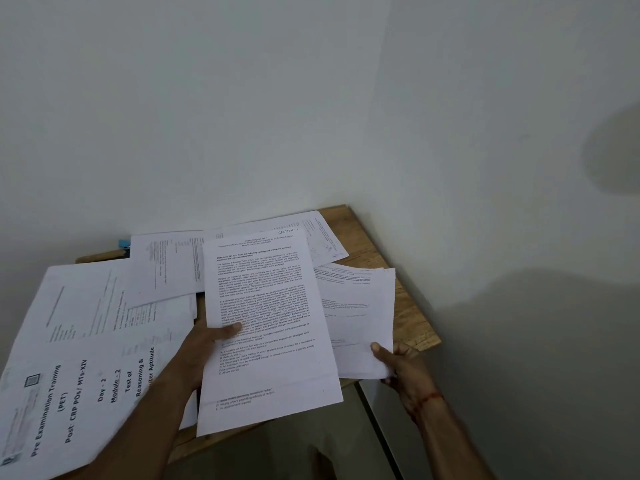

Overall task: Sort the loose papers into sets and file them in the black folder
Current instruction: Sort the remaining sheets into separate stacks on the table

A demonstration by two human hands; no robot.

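Two sets: my left fingers point(227, 330) pinch one printed sheet point(266, 323), my right fingers point(380, 350) grip a thin stack point(360, 306) over the surface point(367, 244).

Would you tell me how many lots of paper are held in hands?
2. A printed sheet at centre, pinched by the left hand; a thin stack to its right, gripped at its near corner by the right hand. Further sheets may hide behind the first.

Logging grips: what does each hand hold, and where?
Left hand pinches the printed sheet at its left edge; right hand grips a stack of papers at its near right corner.
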